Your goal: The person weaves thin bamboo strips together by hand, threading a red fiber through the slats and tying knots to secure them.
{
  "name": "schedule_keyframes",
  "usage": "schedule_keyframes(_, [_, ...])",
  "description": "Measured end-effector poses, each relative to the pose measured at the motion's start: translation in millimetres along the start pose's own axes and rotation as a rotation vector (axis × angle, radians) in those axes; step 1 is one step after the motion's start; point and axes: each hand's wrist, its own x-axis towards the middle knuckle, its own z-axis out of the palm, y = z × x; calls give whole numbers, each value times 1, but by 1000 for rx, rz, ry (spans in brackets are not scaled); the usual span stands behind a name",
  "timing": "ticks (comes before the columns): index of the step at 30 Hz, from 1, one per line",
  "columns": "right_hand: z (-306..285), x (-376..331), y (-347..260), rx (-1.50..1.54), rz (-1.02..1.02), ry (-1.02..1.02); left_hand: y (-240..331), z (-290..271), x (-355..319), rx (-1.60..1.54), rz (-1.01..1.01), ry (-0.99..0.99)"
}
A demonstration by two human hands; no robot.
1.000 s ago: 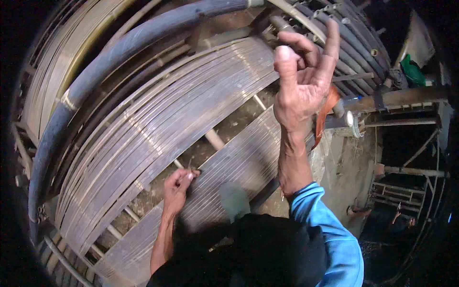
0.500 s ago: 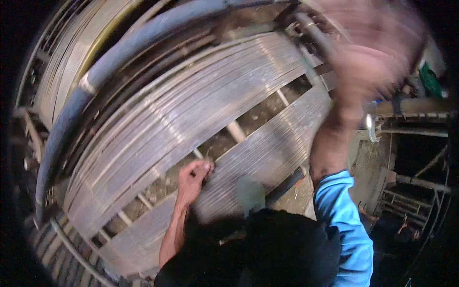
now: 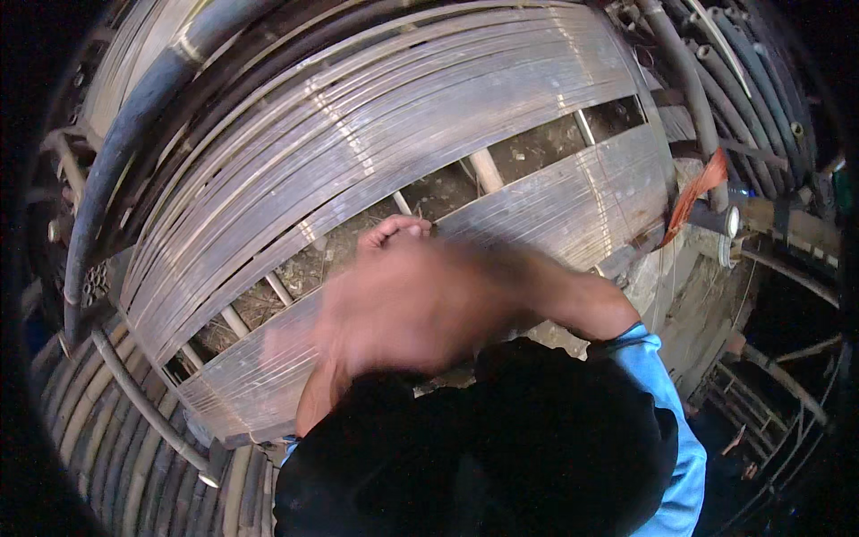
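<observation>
Left grip (image 3: 394, 234) curled at bamboo mat (image 3: 555, 201) edge, right hand (image 3: 403, 304) blurred

The right hand (image 3: 403, 304) sweeps across the middle of the view as a broad blur, its forearm running back to the right into a blue sleeve (the fingers cannot be made out, so its grip is unreadable). The left hand (image 3: 394, 231) shows just above that blur, fingers curled in; its forearm is mostly hidden behind the right hand.
</observation>
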Motion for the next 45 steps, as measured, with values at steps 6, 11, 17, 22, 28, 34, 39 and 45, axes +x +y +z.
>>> schedule_keyframes(6, [-12, -37, 40, -209, 225, -54, -2, 12, 7, 145, -11, -120])
schedule_keyframes(11, [9, -55, 53, -54, 339, 62, -13, 10, 1, 243, -45, -106])
schedule_keyframes(17, [19, -82, 80, -368, 416, 158, -16, 15, 10, 59, 29, 86])
schedule_keyframes(22, [25, -94, 91, 474, 933, 239, -23, 21, 15, 249, -10, 158])
schedule_keyframes(28, [70, -92, 95, 739, 735, 361, -24, 24, 17, 67, -30, 188])
schedule_keyframes(34, [82, -88, 89, 445, 697, 484, -34, 16, 13, 45, 36, 102])
schedule_keyframes(39, [80, -87, 86, 503, 701, 530, -21, 23, 10, 95, -72, 112])
schedule_keyframes(45, [80, -91, 88, 321, 782, 513, -38, 21, 10, -63, 99, 184])
